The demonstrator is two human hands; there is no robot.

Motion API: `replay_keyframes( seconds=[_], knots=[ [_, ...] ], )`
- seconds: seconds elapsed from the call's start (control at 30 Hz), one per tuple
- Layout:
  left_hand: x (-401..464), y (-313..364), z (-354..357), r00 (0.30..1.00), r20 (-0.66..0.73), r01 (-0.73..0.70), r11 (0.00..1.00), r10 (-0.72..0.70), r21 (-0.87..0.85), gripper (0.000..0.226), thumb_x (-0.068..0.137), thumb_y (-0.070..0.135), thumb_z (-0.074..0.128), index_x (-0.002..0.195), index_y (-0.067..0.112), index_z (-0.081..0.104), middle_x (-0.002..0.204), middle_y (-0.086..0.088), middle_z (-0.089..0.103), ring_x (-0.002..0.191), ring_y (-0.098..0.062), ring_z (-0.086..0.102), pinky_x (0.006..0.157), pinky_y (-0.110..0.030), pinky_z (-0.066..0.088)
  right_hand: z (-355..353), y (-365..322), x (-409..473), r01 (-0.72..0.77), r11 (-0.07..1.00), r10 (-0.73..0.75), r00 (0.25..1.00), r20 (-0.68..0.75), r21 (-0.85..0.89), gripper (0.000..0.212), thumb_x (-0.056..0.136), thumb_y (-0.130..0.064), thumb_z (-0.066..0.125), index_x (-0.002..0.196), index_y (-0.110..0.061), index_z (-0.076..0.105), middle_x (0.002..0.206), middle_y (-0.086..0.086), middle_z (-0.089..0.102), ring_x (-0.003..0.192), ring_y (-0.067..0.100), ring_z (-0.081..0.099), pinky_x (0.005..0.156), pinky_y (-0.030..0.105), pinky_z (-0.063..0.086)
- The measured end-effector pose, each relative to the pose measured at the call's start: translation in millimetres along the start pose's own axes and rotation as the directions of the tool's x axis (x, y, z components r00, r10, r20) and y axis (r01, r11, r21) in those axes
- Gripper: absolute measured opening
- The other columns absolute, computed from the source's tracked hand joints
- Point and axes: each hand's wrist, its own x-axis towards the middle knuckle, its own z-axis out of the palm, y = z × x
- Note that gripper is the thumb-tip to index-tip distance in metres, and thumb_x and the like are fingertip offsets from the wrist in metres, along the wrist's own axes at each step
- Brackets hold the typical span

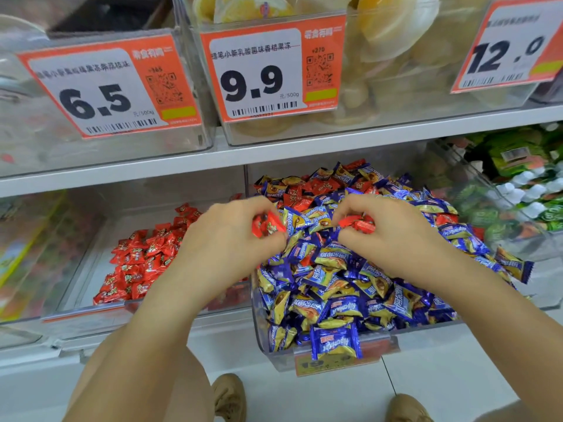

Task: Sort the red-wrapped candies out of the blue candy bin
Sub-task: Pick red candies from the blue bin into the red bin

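A clear bin (335,359) in the lower shelf's middle is heaped with blue-and-gold wrapped candies (341,287). More red-wrapped candies (316,187) are mixed in at the back of the heap. My left hand (231,236) holds red candies (268,225) in its curled fingers over the bin's left edge. Over the heap's middle, my right hand (387,233) pinches red candies (356,223). To the left, a clear bin (88,315) holds a pile of only red candies (143,260).
Above, clear bins carry orange price tags reading 6.5 (106,86), 9.9 (268,71) and 12.0 (515,47). A bin of green packets (518,190) stands at the right. The white shelf board (274,153) overhangs the candy bins. My shoes (228,397) show on the tiled floor below.
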Motion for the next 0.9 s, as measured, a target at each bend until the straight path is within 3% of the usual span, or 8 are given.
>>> replay_keyframes(
  seconds=[0.07, 0.13, 0.23, 0.33, 0.43, 0.53, 0.7, 0.9],
  knots=[
    [4, -4, 0, 0.999, -0.04, 0.016, 0.985, -0.023, -0.172, 0.005, 0.075, 0.038, 0.065, 0.079, 0.035, 0.063, 0.068, 0.01, 0.064, 0.068, -0.005, 0.058, 0.065, -0.026, 0.046, -2, -2, -2, 0.02, 0.999, -0.021, 0.999, 0.041, 0.025, 0.009, 0.077, -0.033, 0.057, 0.074, -0.037, 0.064, 0.079, -0.014, 0.065, 0.078, 0.005, 0.058, 0.075, 0.033, 0.049],
    [6, -6, 2, 0.997, -0.067, 0.018, 0.973, -0.035, -0.232, 0.004, 0.075, 0.034, 0.064, 0.079, 0.033, 0.064, 0.074, 0.01, 0.067, 0.07, -0.004, 0.06, 0.07, -0.026, 0.048, 3, -7, -5, 0.051, 0.999, -0.051, 0.992, 0.112, 0.003, 0.011, 0.082, -0.038, 0.059, 0.078, -0.04, 0.069, 0.082, -0.021, 0.06, 0.086, 0.003, 0.057, 0.081, 0.031, 0.047],
    [5, -6, 6, 0.997, -0.072, 0.011, 0.976, -0.027, -0.215, 0.002, 0.076, 0.031, 0.063, 0.078, 0.031, 0.063, 0.073, 0.007, 0.068, 0.069, -0.01, 0.062, 0.071, -0.033, 0.051, 17, -10, -6, 0.141, 0.978, -0.109, 0.975, 0.193, -0.157, 0.022, 0.089, -0.038, 0.052, 0.102, -0.043, 0.069, 0.089, -0.016, 0.054, 0.095, 0.01, 0.056, 0.078, 0.031, 0.046],
    [5, -7, 8, 0.997, -0.075, 0.003, 0.981, -0.019, -0.196, 0.002, 0.076, 0.033, 0.062, 0.077, 0.033, 0.062, 0.072, 0.008, 0.068, 0.065, -0.009, 0.061, 0.07, -0.033, 0.051, 23, -7, -1, 0.166, 0.926, -0.131, 0.983, 0.126, -0.338, 0.032, 0.092, -0.041, 0.046, 0.123, -0.042, 0.058, 0.111, -0.012, 0.055, 0.106, 0.015, 0.055, 0.07, 0.026, 0.036],
    [4, -7, 9, 0.997, -0.069, 0.016, 0.982, -0.029, -0.186, 0.001, 0.076, 0.034, 0.062, 0.077, 0.034, 0.061, 0.07, 0.009, 0.067, 0.064, -0.008, 0.061, 0.069, -0.035, 0.051, 21, -6, 3, 0.165, 0.914, -0.122, 0.983, 0.136, -0.37, 0.042, 0.09, -0.056, 0.048, 0.128, -0.041, 0.053, 0.123, -0.009, 0.056, 0.111, 0.017, 0.055, 0.07, 0.026, 0.034],
    [3, -5, 9, 0.997, -0.066, 0.014, 0.982, -0.027, -0.186, 0.002, 0.076, 0.036, 0.061, 0.078, 0.035, 0.061, 0.069, 0.009, 0.067, 0.062, -0.01, 0.062, 0.069, -0.038, 0.052, 24, -8, 4, 0.194, 0.881, -0.135, 0.977, 0.165, -0.431, 0.048, 0.086, -0.064, 0.047, 0.128, -0.042, 0.053, 0.119, -0.006, 0.055, 0.108, 0.019, 0.056, 0.065, 0.027, 0.034],
    [2, 0, 12, 0.997, -0.068, 0.012, 0.973, -0.029, -0.231, 0.007, 0.075, 0.037, 0.06, 0.081, 0.034, 0.06, 0.07, 0.006, 0.067, 0.059, -0.015, 0.064, 0.066, -0.04, 0.054, 32, -15, 10, 0.239, 0.832, -0.187, 0.971, 0.153, -0.5, 0.03, 0.091, -0.05, 0.051, 0.117, -0.038, 0.06, 0.11, -0.003, 0.052, 0.097, 0.022, 0.059, 0.054, 0.028, 0.026],
    [1, 1, 9, 0.984, -0.178, -0.047, 0.948, -0.01, -0.315, 0.009, 0.08, 0.025, 0.064, 0.082, 0.034, 0.062, 0.069, 0.014, 0.066, 0.053, -0.016, 0.062, 0.067, -0.039, 0.052, 15, -4, 12, 0.052, 0.981, -0.058, 0.998, -0.028, -0.186, 0.011, 0.09, -0.039, 0.053, 0.088, -0.039, 0.064, 0.085, -0.011, 0.045, 0.079, 0.013, 0.051, 0.053, 0.024, 0.029]
  ],
)
